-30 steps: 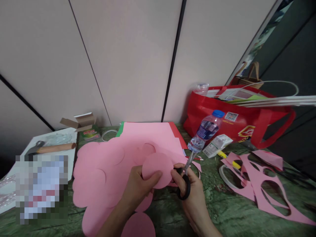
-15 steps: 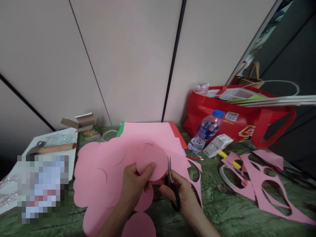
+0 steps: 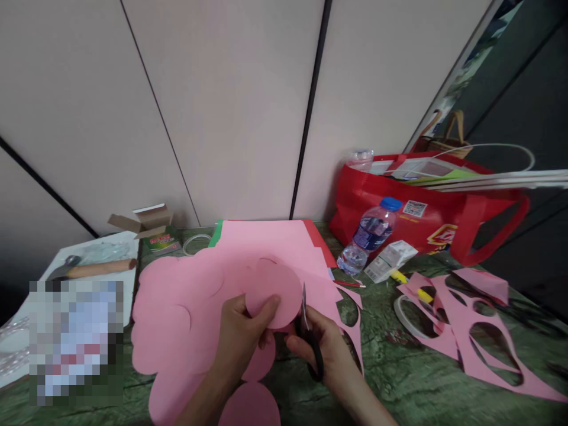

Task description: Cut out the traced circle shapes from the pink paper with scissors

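Tabletop (image 3: 381, 378), red bag (image 3: 357, 198) with strips (image 3: 510, 179), left hand (image 3: 244, 334) pinching disc (image 3: 270, 284), right hand (image 3: 331, 343) gripping scissors (image 3: 318, 354).

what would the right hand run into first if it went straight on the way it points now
The right hand, holding the scissors, would probably meet the pink circle in the left hand first; its edge looks very close, though depth is unclear.

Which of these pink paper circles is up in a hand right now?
The pink circle by the scissors, pinched under the left hand's thumb. The circle at the picture's bottom edge has no hand on it.
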`<state>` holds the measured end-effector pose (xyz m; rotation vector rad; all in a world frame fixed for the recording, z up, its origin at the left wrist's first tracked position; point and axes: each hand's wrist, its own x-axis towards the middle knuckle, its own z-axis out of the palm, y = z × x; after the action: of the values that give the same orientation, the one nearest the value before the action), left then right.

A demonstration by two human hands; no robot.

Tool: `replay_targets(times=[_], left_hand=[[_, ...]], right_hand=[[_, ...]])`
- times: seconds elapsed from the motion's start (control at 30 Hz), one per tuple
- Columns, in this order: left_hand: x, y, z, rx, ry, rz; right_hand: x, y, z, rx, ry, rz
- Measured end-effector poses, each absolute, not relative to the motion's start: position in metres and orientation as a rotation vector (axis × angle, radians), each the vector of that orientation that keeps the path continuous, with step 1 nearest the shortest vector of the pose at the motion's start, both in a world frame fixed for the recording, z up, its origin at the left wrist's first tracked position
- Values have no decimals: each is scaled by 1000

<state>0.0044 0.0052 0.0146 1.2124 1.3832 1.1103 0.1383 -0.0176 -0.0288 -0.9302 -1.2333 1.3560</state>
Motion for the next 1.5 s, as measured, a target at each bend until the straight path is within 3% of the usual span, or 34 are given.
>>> replay_targets(times=[1.0,1.5], left_hand=[[5,4,10,1242,1368,1088],[6,4,9,1240,1274,984]], right_hand=[[137,-19,-21,-1037,-1174,1347],[142,-16,-28,-1142,-823,1038]])
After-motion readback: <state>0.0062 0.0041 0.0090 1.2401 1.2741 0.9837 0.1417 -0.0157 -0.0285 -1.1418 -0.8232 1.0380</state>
